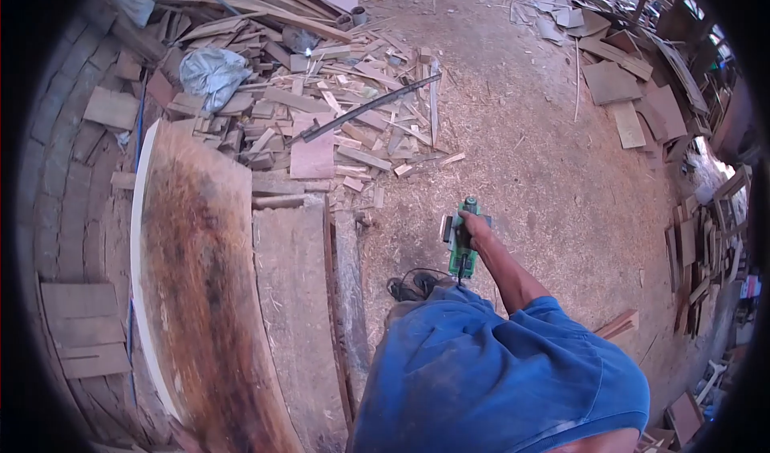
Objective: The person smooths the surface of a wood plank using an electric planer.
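Observation:
My right hand (476,227) is wrapped round the handle of a green electric hand planer (463,259), held out over the floor to the right of the workbench. A black cord runs from the planer towards my feet. To my left, a thick wooden slab (204,268) with a dark, stained middle and a pale edge lies lengthwise on the bench (297,308). What looks like part of my left hand (184,437) shows at the slab's near left edge, at the bottom of the view. It is blurred, and its fingers cannot be made out.
Offcuts (353,124) lie heaped beyond the bench, with a long dark bar (369,106) across them and a silvery plastic bag (213,76) behind. Sawdust and shavings cover the floor (545,180). Boards (613,84) and stacked scraps (694,244) line the right side.

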`<state>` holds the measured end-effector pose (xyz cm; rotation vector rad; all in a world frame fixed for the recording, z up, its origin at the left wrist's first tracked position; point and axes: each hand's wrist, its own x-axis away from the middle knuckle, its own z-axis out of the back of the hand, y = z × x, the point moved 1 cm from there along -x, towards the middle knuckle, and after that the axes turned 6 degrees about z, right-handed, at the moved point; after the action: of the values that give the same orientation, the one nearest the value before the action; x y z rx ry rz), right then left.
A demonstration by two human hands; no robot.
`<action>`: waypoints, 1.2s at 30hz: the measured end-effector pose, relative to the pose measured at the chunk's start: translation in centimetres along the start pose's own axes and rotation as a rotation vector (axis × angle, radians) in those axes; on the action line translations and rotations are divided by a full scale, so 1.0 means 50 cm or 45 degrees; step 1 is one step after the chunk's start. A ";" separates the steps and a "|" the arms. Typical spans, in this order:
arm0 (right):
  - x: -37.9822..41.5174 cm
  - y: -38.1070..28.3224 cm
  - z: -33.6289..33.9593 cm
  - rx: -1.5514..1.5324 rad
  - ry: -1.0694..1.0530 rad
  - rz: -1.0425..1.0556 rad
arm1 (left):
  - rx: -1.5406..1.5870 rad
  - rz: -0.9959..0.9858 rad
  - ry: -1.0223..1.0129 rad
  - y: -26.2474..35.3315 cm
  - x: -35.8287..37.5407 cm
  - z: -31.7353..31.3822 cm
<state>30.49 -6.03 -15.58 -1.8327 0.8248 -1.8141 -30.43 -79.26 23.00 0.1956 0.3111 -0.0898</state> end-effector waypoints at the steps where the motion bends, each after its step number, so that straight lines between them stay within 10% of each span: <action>1: 0.004 -0.012 -0.023 -0.010 -0.020 -0.014 | -0.024 -0.015 -0.019 0.007 -0.009 -0.007; 8: -0.099 -0.043 -0.200 -0.159 -0.186 -0.085 | -0.452 -0.456 -0.176 -0.015 -0.185 -0.123; 12: -0.143 -0.076 -0.299 -0.207 -0.279 -0.072 | 0.108 0.012 -0.197 0.448 -0.091 -0.038; 28: -0.690 -0.037 -0.588 0.044 -0.347 -0.125 | 0.264 -0.236 -0.485 1.302 -0.372 -0.250; 35: -1.019 0.009 -0.667 0.506 -0.195 -0.241 | 0.032 -0.150 -0.313 1.313 -0.387 -0.286; 36: -1.150 0.091 -0.627 0.836 -0.446 0.063 | 0.034 -0.156 -0.321 1.313 -0.390 -0.290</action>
<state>0.76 32.77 -59.43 -1.5895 0.1130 -1.4316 -45.47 -11.03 27.19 0.1895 0.0706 -0.2379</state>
